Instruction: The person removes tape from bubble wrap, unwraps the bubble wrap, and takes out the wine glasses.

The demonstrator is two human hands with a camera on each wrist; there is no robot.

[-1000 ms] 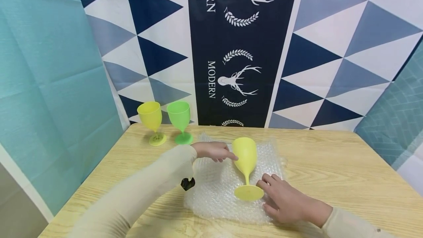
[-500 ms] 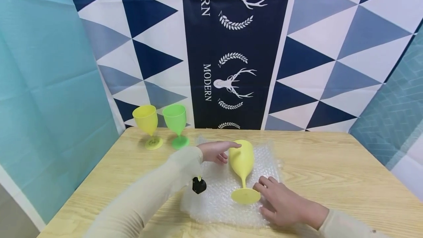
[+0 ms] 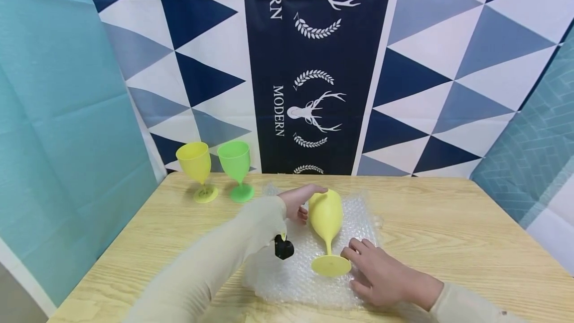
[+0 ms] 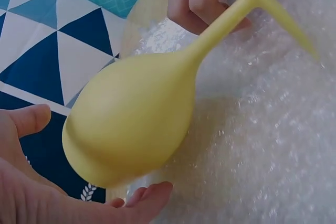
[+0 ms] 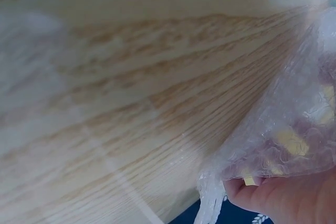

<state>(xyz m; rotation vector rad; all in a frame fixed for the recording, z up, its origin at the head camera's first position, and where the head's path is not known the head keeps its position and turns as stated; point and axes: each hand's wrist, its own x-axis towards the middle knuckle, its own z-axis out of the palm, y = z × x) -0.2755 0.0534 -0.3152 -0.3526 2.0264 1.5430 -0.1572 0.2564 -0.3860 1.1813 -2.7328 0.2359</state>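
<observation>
A yellow plastic goblet (image 3: 326, 216) lies on its side on a sheet of bubble wrap (image 3: 291, 278), its foot toward me. My left hand (image 3: 299, 202) is at the bowl's rim end. In the left wrist view the left thumb (image 4: 32, 120) stands apart from the goblet, and the fingers (image 4: 152, 199) reach below the bowl (image 4: 131, 119); whether they touch it I cannot tell. At the wrap's right edge, beside the goblet's foot, my right hand (image 3: 385, 273) pinches the bubble wrap (image 5: 294, 124) with curled fingers, partly seen through the plastic in the right wrist view.
Another yellow goblet (image 3: 196, 163) and a green goblet (image 3: 235, 161) stand upright at the back left of the wooden table (image 3: 430, 223). Behind the table hangs a patterned cloth (image 3: 314, 54). A black device (image 3: 283, 247) is worn at my left wrist.
My left hand has shifted from the side of the bowl toward its rim, and its thumb now lies over that end. The right hand stays at the wrap's edge. The head view has shifted slightly.
</observation>
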